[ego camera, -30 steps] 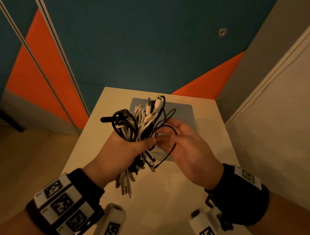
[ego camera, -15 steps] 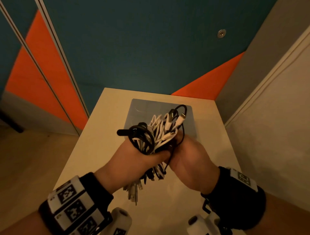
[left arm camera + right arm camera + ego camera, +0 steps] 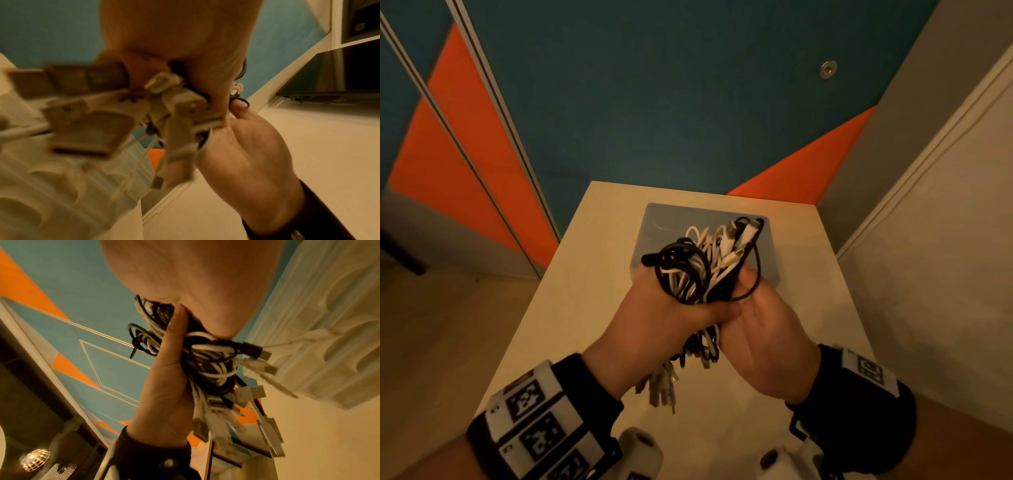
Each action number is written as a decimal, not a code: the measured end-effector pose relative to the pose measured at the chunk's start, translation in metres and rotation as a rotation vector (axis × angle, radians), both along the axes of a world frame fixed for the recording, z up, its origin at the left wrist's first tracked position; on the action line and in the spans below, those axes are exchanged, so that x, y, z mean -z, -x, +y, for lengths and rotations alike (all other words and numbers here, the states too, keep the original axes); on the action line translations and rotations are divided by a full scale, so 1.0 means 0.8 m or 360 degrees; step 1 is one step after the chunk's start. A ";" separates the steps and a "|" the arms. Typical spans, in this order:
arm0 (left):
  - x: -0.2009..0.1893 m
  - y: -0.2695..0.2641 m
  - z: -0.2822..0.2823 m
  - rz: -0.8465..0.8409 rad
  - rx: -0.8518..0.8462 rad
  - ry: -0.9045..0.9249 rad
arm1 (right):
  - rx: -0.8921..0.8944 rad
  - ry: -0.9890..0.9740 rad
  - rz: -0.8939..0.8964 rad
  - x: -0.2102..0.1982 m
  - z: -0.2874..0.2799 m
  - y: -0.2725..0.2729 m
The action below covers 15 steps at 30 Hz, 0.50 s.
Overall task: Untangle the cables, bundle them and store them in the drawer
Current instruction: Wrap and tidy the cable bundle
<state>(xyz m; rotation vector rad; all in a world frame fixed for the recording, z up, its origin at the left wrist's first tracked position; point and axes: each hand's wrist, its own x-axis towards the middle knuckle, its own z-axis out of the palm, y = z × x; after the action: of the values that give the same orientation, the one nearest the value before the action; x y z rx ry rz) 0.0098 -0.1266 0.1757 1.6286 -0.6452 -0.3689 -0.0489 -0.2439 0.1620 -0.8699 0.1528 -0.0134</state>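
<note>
The left hand [image 3: 654, 315] is clenched around the middle of a bundle of cables [image 3: 698, 270], black and white ones mixed, thumb across the front. The right hand [image 3: 763, 335] presses against the same bundle from the other side, its fingers curled behind it and a thin black loop [image 3: 755, 274] running over its fingertips. Plugs stick up from the top of the bundle, and more plugs [image 3: 664, 387] hang below the left fist. Both hands hold the bundle in the air above a pale worktop [image 3: 571, 308], over a grey tray [image 3: 654, 222] that lies on it.
</note>
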 end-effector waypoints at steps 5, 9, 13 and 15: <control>0.006 0.002 0.006 -0.0043 0.0020 -0.0069 | -0.0075 0.0177 0.0089 0.003 0.000 0.001; 0.008 0.006 0.008 0.0006 -0.0011 0.0000 | -0.0127 0.0311 0.0118 -0.001 0.000 -0.003; 0.007 0.008 0.013 0.0027 -0.0060 0.0104 | -0.0054 0.0539 0.0085 0.004 -0.007 0.002; 0.003 0.008 0.014 0.0054 -0.0026 0.0118 | 0.0013 0.0582 0.0117 -0.003 -0.012 0.000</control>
<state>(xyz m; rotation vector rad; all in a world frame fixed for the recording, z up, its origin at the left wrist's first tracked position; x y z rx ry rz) 0.0031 -0.1153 0.1737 1.5534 -0.6129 -0.3560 -0.0490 -0.2534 0.1646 -1.2352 0.2270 -0.0173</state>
